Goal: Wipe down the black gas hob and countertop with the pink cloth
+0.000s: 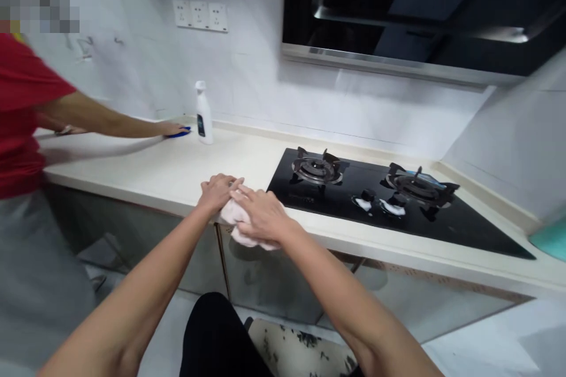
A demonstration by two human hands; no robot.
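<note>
A pale pink cloth (233,212) is bunched at the front edge of the cream countertop (145,168), left of the black gas stove (336,207). My right hand (264,216) is closed over the cloth, and part of it hangs below the fingers over the edge. My left hand (216,193) is at the cloth's left side with its fingers curled in against it, its fingertips meeting those of my right hand. Part of the cloth is hidden under both hands.
A white spray bottle (203,115) stands near the wall. At the left, a person in a red shirt (22,112) presses a blue cloth (179,132) on the counter. A range hood (398,6) overhangs the stove. Something green (550,238) is at the right edge.
</note>
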